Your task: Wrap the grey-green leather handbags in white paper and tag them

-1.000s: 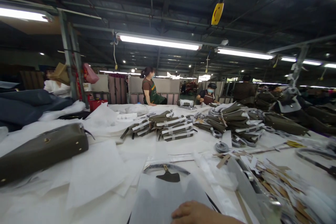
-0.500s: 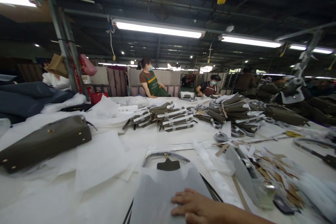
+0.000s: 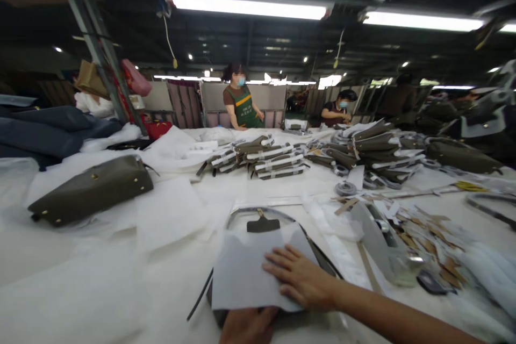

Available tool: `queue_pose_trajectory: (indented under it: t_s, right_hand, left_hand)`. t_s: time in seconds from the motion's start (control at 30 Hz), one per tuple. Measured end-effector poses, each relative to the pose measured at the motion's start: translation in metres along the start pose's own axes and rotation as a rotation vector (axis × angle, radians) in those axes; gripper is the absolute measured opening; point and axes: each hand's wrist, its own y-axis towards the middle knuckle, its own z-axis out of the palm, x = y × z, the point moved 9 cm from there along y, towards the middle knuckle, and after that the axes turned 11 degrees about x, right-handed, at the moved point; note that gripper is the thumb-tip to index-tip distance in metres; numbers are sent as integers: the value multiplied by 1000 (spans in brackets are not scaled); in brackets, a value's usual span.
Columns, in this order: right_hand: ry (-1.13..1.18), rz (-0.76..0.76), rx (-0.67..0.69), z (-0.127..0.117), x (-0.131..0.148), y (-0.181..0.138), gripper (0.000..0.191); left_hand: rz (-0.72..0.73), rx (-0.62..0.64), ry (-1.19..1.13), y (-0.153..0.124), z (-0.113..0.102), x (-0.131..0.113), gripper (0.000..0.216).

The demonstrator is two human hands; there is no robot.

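Observation:
My right hand [image 3: 300, 279] lies flat with its fingers spread on a white paper sheet [image 3: 242, 274]. The sheet covers a dark bag whose curved handle [image 3: 262, 210] and leather tab [image 3: 263, 224] stick out beyond it. A thin dark strap [image 3: 199, 295] trails from the bag's left side. My left hand [image 3: 248, 328] shows at the bottom edge, against the near side of the bag under the sheet. Its fingers are hidden.
An olive bag [image 3: 92, 189] lies on white tissue at the left. A grey tape dispenser [image 3: 382, 242] and paper scraps sit right of my hand. Stacks of olive pieces [image 3: 274, 158] and tape rolls [image 3: 345, 188] lie further back. Two people [image 3: 239, 102] work beyond the table.
My view has tipped downward. My right hand has slid forward onto the white sheet, and my left hand has come into view at the bottom edge.

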Motion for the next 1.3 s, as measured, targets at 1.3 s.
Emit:
queue_pose_trajectory:
  t_s: [1.3]
  right_hand:
    - [-64,-74,8,7,-4,9,60]
  left_hand:
    - [-41,55,144,-5,-2,-5,41]
